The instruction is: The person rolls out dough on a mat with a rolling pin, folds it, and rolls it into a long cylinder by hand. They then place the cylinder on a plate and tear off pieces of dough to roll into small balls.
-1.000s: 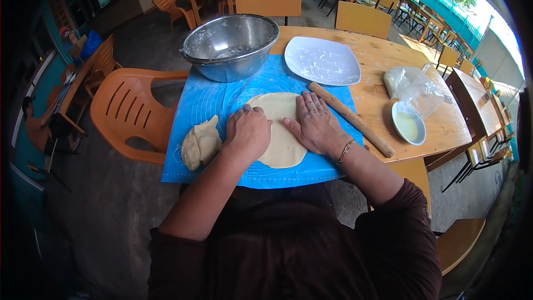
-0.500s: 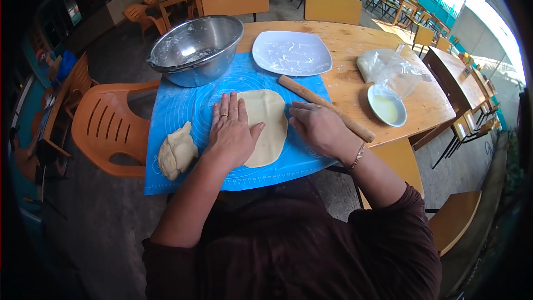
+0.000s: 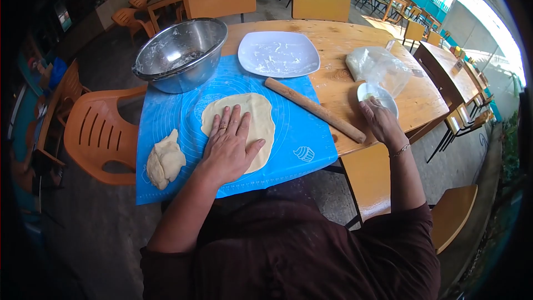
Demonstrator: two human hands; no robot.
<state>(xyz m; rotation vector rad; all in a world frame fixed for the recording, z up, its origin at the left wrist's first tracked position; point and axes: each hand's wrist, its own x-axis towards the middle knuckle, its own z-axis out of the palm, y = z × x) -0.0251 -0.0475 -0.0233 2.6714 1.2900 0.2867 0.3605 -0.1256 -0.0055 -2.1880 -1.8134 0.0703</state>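
Note:
My left hand (image 3: 230, 139) lies flat, fingers stretched out, on a thin rolled-out sheet of dough (image 3: 251, 110). The sheet rests on a blue baking mat (image 3: 300, 128) and shows around the hand. My right hand (image 3: 383, 122) reaches to the small white bowl (image 3: 390, 101) at the right, its fingers stretched over the near rim and into it. The fingertips are partly hidden, and I see nothing held in them. A lump of dough (image 3: 166, 160) sits on the mat left of my left hand. Between the hands, a wooden rolling pin (image 3: 315, 109) lies aslant across the mat's right edge.
A large steel mixing bowl (image 3: 180, 55) stands at the mat's back left. Beside it is a white square plate (image 3: 279, 54) dusted with flour. A clear plastic bag (image 3: 380, 66) lies behind the small bowl on the wooden table (image 3: 344, 91). An orange chair (image 3: 100, 139) stands at the left.
My right hand has left the right edge of the dough sheet and moved right to the small bowl. My left hand stays flat on the dough. The view has shifted slightly.

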